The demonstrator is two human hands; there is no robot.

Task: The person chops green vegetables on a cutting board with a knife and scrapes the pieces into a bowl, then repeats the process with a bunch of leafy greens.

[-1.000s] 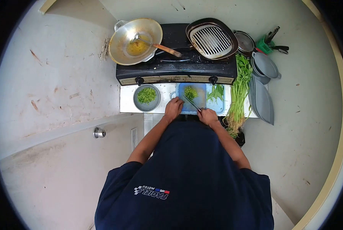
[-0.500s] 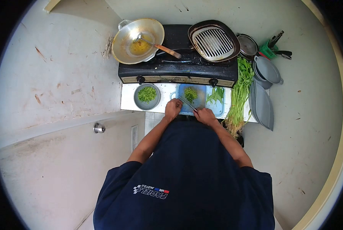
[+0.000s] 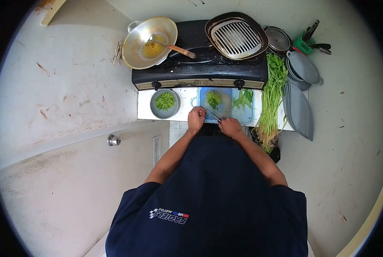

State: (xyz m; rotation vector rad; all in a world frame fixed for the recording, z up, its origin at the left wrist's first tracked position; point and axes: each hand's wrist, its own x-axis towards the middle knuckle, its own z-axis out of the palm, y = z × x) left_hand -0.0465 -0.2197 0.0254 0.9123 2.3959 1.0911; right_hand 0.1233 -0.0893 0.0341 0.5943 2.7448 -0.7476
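My right hand (image 3: 231, 127) is closed round the handle of a knife (image 3: 211, 113), whose blade points up and left over the near edge of a blue cutting board (image 3: 225, 110). My left hand (image 3: 196, 118) is closed at the board's lower left corner, its fingertips by the knife tip; anything between them is too small to make out. Chopped greens (image 3: 214, 99) lie in a heap on the board, with green leaves (image 3: 243, 100) at its right side. To the left, a grey bowl (image 3: 152, 112) holds more chopped greens (image 3: 165, 101).
Behind the board stands a black stove (image 3: 191, 76) with a wok (image 3: 133, 47) holding a wooden-handled spatula, and a grill pan (image 3: 236, 39). Long-stemmed greens (image 3: 269, 105), grey plates (image 3: 299, 110), grey bowls (image 3: 305, 68) and a green basket (image 3: 303, 45) are at the right.
The view has shifted slightly. Both hands stay near the board's front edge, with the knife still in my right hand and its tip close to my left fingers.
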